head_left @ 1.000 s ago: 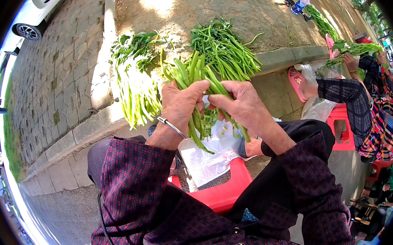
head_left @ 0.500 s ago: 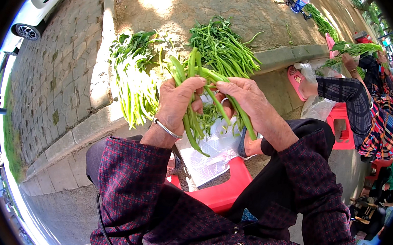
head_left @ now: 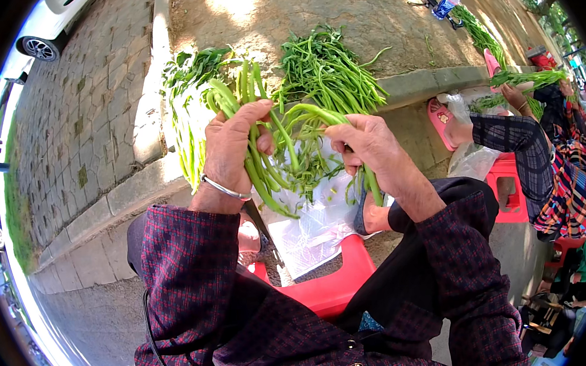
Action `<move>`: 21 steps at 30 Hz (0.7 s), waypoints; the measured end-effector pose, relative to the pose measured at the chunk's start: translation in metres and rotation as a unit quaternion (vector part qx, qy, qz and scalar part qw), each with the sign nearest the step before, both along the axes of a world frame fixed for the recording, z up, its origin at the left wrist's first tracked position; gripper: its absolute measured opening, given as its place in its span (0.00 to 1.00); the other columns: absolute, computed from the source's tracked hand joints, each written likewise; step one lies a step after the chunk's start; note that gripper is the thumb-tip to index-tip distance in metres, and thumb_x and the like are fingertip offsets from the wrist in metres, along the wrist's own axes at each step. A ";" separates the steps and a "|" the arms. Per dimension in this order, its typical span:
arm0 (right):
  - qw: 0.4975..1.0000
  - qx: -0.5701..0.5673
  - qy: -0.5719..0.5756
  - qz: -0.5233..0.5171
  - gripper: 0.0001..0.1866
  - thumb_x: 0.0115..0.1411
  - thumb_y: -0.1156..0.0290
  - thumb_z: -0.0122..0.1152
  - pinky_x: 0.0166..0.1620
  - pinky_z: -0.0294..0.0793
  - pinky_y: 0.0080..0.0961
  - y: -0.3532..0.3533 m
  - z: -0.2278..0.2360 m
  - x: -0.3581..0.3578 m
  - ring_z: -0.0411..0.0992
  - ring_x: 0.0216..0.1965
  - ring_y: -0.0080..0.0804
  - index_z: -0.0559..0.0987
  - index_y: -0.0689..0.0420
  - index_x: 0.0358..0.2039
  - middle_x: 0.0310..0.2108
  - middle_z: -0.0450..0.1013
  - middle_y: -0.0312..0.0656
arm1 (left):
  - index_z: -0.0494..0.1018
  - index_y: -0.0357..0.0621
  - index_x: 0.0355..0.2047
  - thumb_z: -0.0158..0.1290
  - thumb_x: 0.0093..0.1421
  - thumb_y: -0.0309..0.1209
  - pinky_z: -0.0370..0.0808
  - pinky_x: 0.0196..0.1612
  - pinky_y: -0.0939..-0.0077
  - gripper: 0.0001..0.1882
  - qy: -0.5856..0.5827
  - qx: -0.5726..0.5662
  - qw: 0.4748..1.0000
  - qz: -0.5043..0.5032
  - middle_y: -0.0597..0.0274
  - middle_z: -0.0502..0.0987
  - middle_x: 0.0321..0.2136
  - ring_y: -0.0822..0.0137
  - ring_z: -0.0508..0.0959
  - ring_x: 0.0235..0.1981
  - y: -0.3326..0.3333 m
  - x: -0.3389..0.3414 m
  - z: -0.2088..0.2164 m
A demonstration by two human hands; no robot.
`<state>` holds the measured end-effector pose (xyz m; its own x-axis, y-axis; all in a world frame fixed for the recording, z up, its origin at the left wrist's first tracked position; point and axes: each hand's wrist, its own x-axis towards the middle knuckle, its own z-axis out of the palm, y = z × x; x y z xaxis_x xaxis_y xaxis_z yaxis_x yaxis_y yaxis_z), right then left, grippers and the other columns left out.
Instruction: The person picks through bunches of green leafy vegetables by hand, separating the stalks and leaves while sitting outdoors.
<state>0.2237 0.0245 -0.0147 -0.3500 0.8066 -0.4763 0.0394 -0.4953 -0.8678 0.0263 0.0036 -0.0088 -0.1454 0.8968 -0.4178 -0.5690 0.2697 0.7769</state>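
Observation:
My left hand (head_left: pixel 231 146) is closed around several long green vegetable stems (head_left: pixel 259 178), whose ends stick out above and below the fist. A silver bangle (head_left: pixel 225 189) circles that wrist. To the right, my right hand (head_left: pixel 378 151) pinches another bunch of green stems (head_left: pixel 319 113) between thumb and fingers; its lower ends come out under the palm. The two hands are apart. Beneath them, loose leafy trimmings (head_left: pixel 314 171) lie on a white plastic sheet (head_left: pixel 310 239). Beyond are two heaps of leafy greens, a left heap (head_left: pixel 187 132) partly behind my left hand and a right heap (head_left: pixel 329 71).
A red stool (head_left: pixel 328 293) shows between my knees. A stone curb (head_left: pixel 422 82) runs behind the sheet. At right another person in plaid trousers (head_left: pixel 524 143) handles greens (head_left: pixel 530 79) near a red stool (head_left: pixel 509 191). A bottle (head_left: pixel 446 5) stands far right; a white car (head_left: pixel 51 30) far left.
My hands have drawn apart. The left has moved left with its stems, while the right stays nearly in place with its own bunch. More of the trimmings now shows between them.

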 end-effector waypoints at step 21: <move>0.994 0.027 0.096 -0.038 0.10 0.60 0.71 0.51 0.27 0.71 0.16 0.003 0.001 0.000 0.70 0.24 0.20 0.72 0.62 0.40 0.29 0.72 0.37 | 0.73 0.39 0.29 0.56 0.55 0.26 0.67 0.16 0.82 0.04 0.063 -0.003 0.998 0.004 0.65 0.72 0.17 0.76 0.66 0.11 -0.004 0.022 -0.009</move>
<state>0.2237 0.0278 -0.0135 -0.3675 0.8565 -0.3624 -0.1661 -0.4438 -0.8806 0.0487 -0.0002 -0.0176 -0.2041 0.8932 -0.4007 -0.4684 0.2703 0.8412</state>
